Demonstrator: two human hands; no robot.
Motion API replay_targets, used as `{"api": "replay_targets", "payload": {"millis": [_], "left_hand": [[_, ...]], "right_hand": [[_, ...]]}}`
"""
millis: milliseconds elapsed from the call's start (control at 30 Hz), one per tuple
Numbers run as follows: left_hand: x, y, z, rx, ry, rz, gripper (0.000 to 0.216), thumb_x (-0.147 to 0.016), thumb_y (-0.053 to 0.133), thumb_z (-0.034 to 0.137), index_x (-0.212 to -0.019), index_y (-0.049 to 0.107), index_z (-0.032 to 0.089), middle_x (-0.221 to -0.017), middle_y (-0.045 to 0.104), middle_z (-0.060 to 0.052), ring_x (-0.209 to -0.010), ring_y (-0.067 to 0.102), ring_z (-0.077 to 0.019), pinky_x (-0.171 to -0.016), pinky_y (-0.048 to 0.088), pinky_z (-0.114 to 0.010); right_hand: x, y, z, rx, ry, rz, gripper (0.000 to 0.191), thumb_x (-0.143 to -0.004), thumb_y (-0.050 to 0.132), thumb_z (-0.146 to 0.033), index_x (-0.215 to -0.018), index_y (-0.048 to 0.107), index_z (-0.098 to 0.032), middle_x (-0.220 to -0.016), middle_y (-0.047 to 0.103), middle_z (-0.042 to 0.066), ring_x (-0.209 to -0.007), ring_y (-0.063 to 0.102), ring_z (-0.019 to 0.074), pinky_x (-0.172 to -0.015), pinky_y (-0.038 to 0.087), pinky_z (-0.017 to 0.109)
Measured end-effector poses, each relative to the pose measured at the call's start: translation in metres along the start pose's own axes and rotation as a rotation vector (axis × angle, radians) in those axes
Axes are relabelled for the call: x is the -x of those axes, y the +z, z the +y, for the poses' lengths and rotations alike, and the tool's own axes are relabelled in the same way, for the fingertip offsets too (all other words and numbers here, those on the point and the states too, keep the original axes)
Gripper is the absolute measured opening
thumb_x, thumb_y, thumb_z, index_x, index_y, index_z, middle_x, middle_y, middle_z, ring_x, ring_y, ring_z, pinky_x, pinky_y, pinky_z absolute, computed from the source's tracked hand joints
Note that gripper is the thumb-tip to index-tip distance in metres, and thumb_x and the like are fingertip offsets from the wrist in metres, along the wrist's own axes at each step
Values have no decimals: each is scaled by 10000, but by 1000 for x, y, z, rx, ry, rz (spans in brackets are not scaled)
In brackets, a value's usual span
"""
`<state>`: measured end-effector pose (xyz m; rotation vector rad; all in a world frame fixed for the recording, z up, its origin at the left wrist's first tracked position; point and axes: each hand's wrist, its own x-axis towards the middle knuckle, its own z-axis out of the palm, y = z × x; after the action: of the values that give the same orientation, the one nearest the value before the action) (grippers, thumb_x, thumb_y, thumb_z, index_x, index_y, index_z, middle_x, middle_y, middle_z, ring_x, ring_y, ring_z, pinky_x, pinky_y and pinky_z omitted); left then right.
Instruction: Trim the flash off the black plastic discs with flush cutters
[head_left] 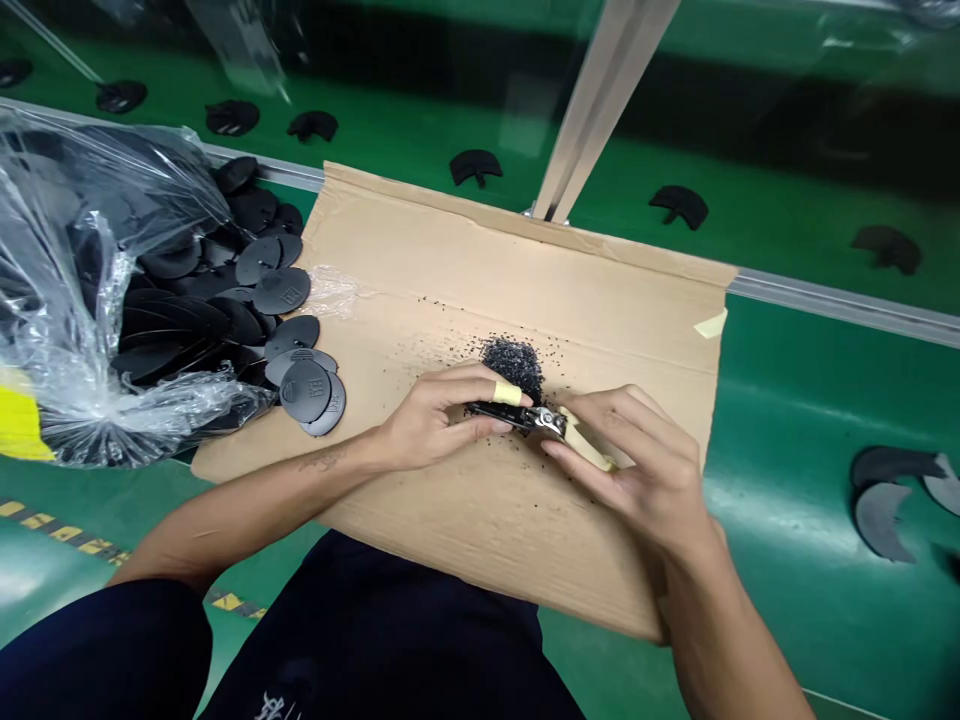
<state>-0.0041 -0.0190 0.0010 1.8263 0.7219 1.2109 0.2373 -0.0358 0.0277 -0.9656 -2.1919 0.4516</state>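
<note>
A flat black plastic disc (491, 410) is pinched edge-on in the left hand (431, 420), whose forefinger is wrapped in yellow tape, while a small metal cutter (555, 422) with a tape-bound handle is clasped in the right hand (637, 465) and pressed against the disc's rim. Both are held just above the middle of a flattened cardboard sheet (465, 260) laid across a green bench (795, 420). A small heap of black shavings (512, 362) has been left on the cardboard just beyond the hands, with loose specks scattered toward its left side, so trimming is judged to be well under way. At the cardboard's left edge, a spill of similar black discs (300, 385) is seen fanning out of a clear plastic bag (75, 300) that is still heavily filled; whether these are finished or waiting cannot be told, though the full bag suggests much work remains. Beyond the cardboard's far edge, past a metal rail (847, 300), curved black pieces (679, 205) are spaced along a green belt, and more curved parts (889, 500) lie at the bench's right edge. A slanted metal post (600, 100) rises from the far edge.
</note>
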Motion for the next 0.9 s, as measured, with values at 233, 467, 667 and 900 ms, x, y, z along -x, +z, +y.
{"api": "replay_targets", "payload": {"millis": [233, 467, 667, 900], "left_hand": [[1, 0, 0, 1, -1, 2, 229, -913, 726, 250, -1134, 755, 196, -989, 777, -87, -903, 705, -161, -804, 581, -299], [3, 2, -2, -25, 15, -10, 220, -932, 705, 280, -1134, 758, 211, -986, 787, -85, -895, 705, -167, -798, 578, -320], [3, 1, -2, -35, 4, -30, 210, -914, 725, 270, -1110, 759, 201, -974, 782, -81, -882, 702, -165, -779, 573, -305], [1, -4, 4, -306, 154, -101, 356, -944, 628, 178, -1298, 637, 216, -997, 722, -56, -854, 641, -152, -733, 536, -290]], "right_hand": [[2, 0, 1, 96, -41, 13, 486, -860, 772, -212, -1320, 619, -236, -1064, 749, 100, -864, 681, 227, -691, 561, 384], [3, -1, 0, 93, -32, -20, 440, -872, 758, -208, -1295, 646, -244, -1055, 762, 90, -845, 686, 229, -706, 581, 386], [3, 1, -3, 110, 1, -38, 365, -905, 714, -181, -1259, 664, -257, -1034, 766, 77, -837, 718, 225, -711, 594, 374], [2, 1, -2, 237, -5, -37, 256, -941, 658, -197, -1197, 683, -191, -974, 762, 85, -787, 685, 200, -686, 565, 351]]}}
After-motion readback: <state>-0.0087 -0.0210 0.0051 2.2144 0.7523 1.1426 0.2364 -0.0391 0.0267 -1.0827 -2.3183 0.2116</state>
